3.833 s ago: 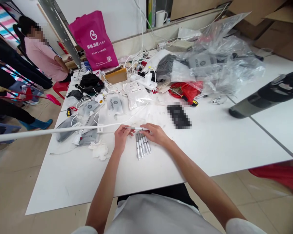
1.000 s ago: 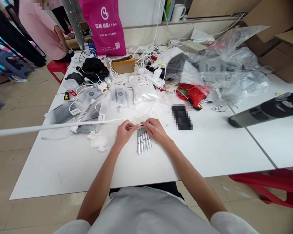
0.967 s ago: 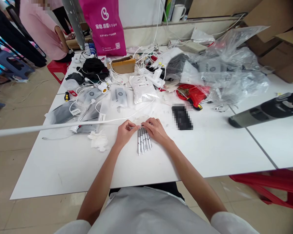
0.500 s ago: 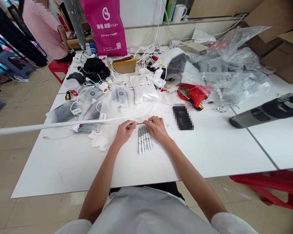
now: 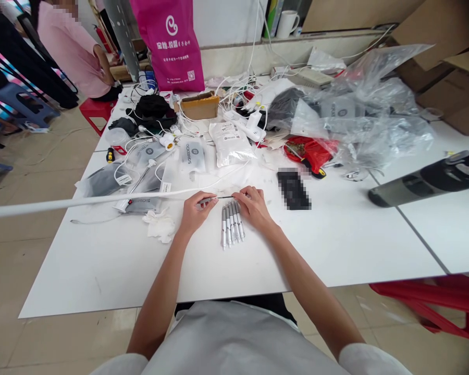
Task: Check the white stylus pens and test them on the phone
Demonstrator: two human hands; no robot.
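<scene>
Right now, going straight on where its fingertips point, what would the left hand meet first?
Probably the right hand, pinching the other end of the same thin pen part; nothing else between them.

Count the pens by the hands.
6. Five pens lie side by side in a tight row between the left hand and right hand; a sixth pen is held crosswise by both. Others may be hidden.

A thin grey pen [image 5: 218, 198] is held level, running from 9 to 3 o'clock, pinched at both ends. At its 6 o'clock a row of silver pens [image 5: 231, 227] lies flat, side by side, touching, tips toward 12
</scene>
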